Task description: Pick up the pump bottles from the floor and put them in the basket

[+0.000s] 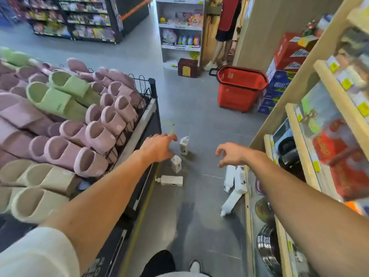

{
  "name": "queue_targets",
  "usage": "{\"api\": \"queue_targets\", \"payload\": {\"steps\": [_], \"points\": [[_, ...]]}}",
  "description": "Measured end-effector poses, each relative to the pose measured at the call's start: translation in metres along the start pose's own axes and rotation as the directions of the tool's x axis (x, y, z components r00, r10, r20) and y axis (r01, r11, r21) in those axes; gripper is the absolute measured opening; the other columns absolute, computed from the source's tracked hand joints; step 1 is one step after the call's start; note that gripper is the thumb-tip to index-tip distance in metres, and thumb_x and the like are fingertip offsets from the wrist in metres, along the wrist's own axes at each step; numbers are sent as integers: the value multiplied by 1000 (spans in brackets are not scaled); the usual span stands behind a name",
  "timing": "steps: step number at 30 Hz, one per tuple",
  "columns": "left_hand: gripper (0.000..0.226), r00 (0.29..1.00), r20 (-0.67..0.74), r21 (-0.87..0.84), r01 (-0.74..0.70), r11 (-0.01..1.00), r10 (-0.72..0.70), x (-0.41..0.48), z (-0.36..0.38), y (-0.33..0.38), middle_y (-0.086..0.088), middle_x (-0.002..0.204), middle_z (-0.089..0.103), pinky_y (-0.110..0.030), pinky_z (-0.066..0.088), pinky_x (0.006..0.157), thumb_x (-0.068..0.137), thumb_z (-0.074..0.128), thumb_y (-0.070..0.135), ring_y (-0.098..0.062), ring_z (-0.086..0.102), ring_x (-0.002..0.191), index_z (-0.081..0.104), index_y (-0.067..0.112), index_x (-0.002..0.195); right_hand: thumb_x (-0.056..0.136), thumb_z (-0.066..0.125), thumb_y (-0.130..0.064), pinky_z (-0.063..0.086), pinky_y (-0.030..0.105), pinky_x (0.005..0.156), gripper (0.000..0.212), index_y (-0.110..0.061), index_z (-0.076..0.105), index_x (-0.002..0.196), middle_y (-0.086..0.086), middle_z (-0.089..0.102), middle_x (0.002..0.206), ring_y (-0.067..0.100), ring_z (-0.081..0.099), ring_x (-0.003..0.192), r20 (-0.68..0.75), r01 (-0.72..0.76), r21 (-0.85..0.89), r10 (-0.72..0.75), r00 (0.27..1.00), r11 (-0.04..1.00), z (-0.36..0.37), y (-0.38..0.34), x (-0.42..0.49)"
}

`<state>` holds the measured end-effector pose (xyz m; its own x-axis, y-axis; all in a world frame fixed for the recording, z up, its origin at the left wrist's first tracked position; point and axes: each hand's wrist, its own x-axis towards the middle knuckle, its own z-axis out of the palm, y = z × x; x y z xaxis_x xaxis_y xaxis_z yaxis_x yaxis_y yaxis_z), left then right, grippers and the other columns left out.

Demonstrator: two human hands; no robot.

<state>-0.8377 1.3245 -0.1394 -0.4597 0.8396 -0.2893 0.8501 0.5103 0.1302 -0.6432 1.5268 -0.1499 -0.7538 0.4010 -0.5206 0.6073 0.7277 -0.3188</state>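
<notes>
Six pump bottles (170, 180) dot the grey aisle floor (199, 120) between slipper rack (153, 88), left, and wooden shelves (295, 124), right. Two stand upright; one lies crosswise, pump leftward; three lie lengthwise, pumps nearward. Red basket (237, 96) sits far. Left hand (159, 146) and right hand (231, 154) hover, fingers apart, empty.

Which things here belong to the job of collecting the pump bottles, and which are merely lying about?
Belong to the job: pump bottles; red basket.
Merely lying about: slippers; stacked cartons; dark red box.
</notes>
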Motion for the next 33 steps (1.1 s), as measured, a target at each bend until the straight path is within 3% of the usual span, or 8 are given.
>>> {"api": "queue_targets", "payload": {"steps": [7,12,19,24,33], "points": [[59,997,-5,-42,75,996,-75,74,47,-30,-3,132,55,-44,46,87,90,62,34,-31,54,119,39,31,144,78,84,-32,51,36,92,47,-24,63,120,0,58,105,24,59,97,84,17,40,-21,996,999,30,11,108],[56,995,17,-55,102,993,-101,140,69,-60,-6,130,54,-48,44,94,89,64,34,-34,53,119,41,29,140,78,85,-33,50,34,87,48,-22,63,120,0,57,102,24,59,94,114,45,58,-51,992,997,30,-1,183],[55,980,149,-89,143,986,-128,201,118,-97,-6,130,54,-48,43,97,90,61,35,-33,52,121,42,29,141,76,84,-36,52,38,88,45,-35,60,114,-6,60,96,22,61,90,160,-27,163,0,987,986,51,-2,261],[61,962,245,-92,148,985,-122,227,147,-115,-4,129,53,-48,44,97,87,67,35,-31,52,123,41,31,142,77,82,-42,52,38,92,48,-39,57,118,-8,61,102,22,63,98,240,-75,134,41,970,988,71,10,294],[54,922,310,-139,286,948,-233,279,176,-127,-2,129,54,-49,43,99,88,62,36,-31,53,123,43,34,138,83,78,-29,46,32,87,49,-30,56,128,-3,62,114,23,61,105,266,-95,140,55,962,986,73,41,369]]}}
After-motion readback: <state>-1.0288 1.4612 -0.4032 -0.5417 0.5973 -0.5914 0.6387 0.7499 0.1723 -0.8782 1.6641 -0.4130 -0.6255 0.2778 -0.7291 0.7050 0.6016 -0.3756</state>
